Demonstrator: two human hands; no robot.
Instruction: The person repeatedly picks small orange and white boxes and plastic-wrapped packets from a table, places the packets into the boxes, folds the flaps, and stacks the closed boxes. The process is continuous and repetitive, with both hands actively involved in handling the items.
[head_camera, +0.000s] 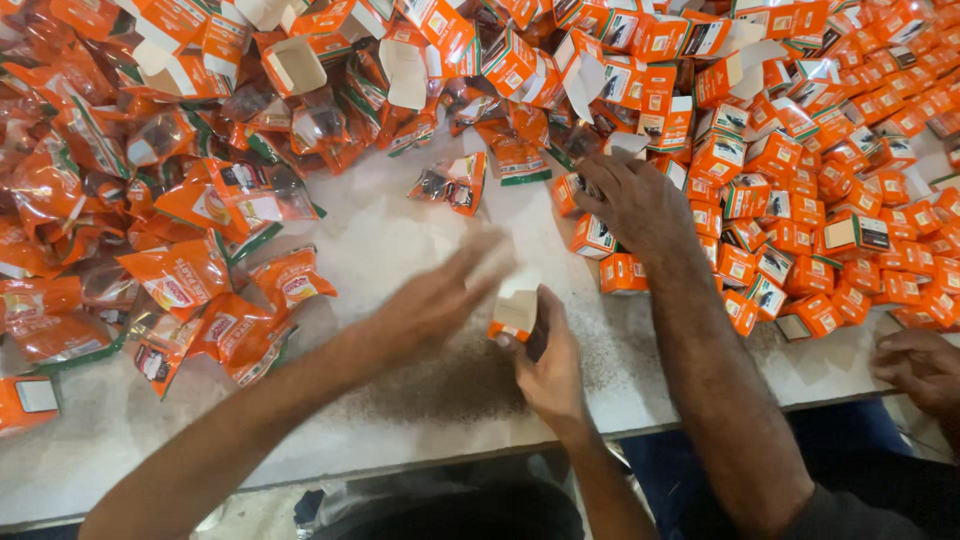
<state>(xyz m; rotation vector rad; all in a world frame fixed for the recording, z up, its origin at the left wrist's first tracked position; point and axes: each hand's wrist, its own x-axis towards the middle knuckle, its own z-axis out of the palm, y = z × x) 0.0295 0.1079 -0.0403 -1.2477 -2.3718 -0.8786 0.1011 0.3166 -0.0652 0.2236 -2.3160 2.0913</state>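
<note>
**Small orange carton held at the centre of the tabletop**

The right hand (548, 370), low in the middle of the frame, grasps a small orange carton (516, 315) with its pale top flap standing open; the fingers and thumb close round its lower part, and the carton stands upright just above the tabletop (400, 250). The left hand (440, 295) is blurred, just left of the carton, with its fingers stretched out flat and released, holding nothing; whether it touches the carton cannot be told.

A second person's hand (630, 205) reaches in from the lower right and rests, fingers spread, on a heap of small orange cartons (800, 200) that fills the upper right of the frame. Another hand (915, 365) of that person lies at the right edge, on the tabletop's rim.

The left half of the frame is piled with orange foil pouches (180, 270), and one pouch (455, 185) lies alone above centre. Dark powdery grains (440, 385) are scattered over the pale tabletop under the two hands.
</note>
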